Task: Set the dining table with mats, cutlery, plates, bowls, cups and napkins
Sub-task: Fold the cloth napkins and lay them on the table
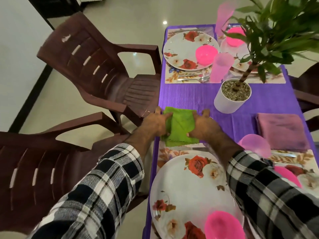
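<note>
**Here, both hands lay on the green napkin at the table's edge**

Here the green napkin (181,126) lay folded on the purple tablecloth (186,97), close to the table's left edge and just beyond the near floral mat (164,153). The left hand (156,123) rested on the napkin's left side, fingers reaching forward over the cloth, the thumb tucked against the fold; the right hand (204,125) pressed its right side, fingers fairly straight and the thumb bent down on the green fabric. Whether either hand truly pinched the cloth or only pressed it flat could not be told. Both arms wore checked black-and-white sleeves (107,183).

On the near mat sat a white plate with red roses (188,187), and a pink bowl (224,225) stood on its near rim. Cutlery (188,148) lay along the mat's far side, between the plate and the napkin. To the right, a mauve napkin (281,131) lay folded on the tablecloth, with a translucent pink cup (255,146) just beside it.

Further up the table a second setting showed: a rose plate (183,50) with a pink bowl (206,53) on it, a pink cup (220,68) and cutlery (193,78) on its mat. A potted plant (232,95) in a white pot stood mid-table. Two dark brown plastic chairs (100,66) stood to the left.
</note>
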Tool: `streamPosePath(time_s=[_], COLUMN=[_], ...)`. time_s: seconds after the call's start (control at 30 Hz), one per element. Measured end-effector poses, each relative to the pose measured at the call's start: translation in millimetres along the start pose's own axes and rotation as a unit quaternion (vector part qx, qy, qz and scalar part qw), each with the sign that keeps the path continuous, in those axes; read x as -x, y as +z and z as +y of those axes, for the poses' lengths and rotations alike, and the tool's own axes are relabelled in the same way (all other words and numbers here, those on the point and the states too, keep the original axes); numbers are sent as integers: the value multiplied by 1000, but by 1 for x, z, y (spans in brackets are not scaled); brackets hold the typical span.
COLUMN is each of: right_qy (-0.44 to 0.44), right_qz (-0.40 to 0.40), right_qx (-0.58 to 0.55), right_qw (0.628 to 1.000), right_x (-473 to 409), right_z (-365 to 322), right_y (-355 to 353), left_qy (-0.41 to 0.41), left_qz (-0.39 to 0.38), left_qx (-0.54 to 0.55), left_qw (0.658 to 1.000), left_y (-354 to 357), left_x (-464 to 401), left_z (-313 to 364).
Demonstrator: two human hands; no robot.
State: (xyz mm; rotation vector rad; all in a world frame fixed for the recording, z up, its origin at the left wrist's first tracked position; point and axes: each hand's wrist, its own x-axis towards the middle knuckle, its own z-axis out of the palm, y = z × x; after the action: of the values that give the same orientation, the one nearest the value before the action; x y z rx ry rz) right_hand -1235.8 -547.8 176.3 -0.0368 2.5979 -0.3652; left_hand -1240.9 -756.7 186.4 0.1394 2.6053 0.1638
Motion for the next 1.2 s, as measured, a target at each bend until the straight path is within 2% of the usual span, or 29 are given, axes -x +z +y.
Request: streamPosePath(time_s=[0.13, 0.37, 0.5, 0.63, 0.87, 1.2], right_qy=[2, -51, -60, -58, -8, 86], right_qz=[9, 82, 104, 131, 199, 218], right_qx=[66, 92, 112, 113, 108, 84], right_qw=[998, 991, 986, 983, 974, 969], right_x=[9, 66, 124, 202, 353, 502], right_z=[-10, -26, -38, -34, 24, 178], right_y=[-15, -40, -47, -49, -32, -8], left_qy=[-60, -21, 24, 53, 114, 218], left_qz=[-14, 36, 80, 93, 115, 103], left_qx=[-10, -33, -47, -54, -83, -103], left_qw=[998, 999, 995, 993, 983, 965], left_y=[-6, -31, -38, -42, -22, 39], left_x=[11, 66, 122, 185, 288, 362], left_z=[-11, -18, -4, 22, 97, 286])
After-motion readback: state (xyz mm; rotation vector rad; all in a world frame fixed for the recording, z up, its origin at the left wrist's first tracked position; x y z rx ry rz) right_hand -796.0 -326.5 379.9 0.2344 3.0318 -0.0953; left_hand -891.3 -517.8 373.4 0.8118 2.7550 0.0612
